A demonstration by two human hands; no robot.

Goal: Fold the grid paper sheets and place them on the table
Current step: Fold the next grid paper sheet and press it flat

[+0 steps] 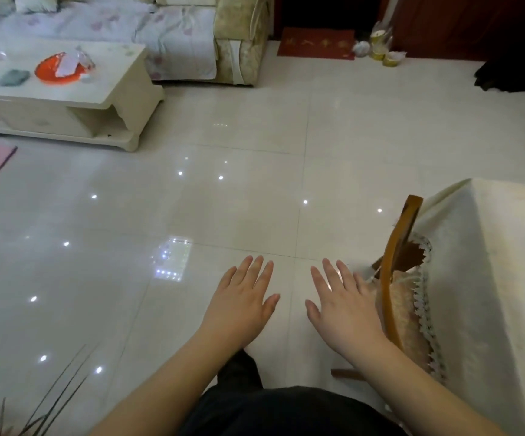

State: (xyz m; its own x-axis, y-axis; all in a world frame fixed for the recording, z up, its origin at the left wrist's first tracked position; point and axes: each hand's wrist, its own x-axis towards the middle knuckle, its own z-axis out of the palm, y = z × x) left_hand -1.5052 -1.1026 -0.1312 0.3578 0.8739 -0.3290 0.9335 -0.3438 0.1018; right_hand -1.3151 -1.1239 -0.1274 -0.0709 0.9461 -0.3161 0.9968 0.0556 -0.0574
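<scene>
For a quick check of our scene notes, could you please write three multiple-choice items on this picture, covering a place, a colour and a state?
1. Where is the chair?
A. Tucked beside the cloth-covered table at right
B. Next to the sofa
C. On the pink mat

2. What colour is the dish on the low table?
A. Blue
B. Orange-red
C. Black

3. How are the hands?
A. Both gripping paper
B. Both open and empty
C. One in a fist

Answers: 1 A, the chair stands against the table. 2 B, the dish is orange-red. 3 B, left hand and right hand show straight fingers, holding nothing.
</scene>
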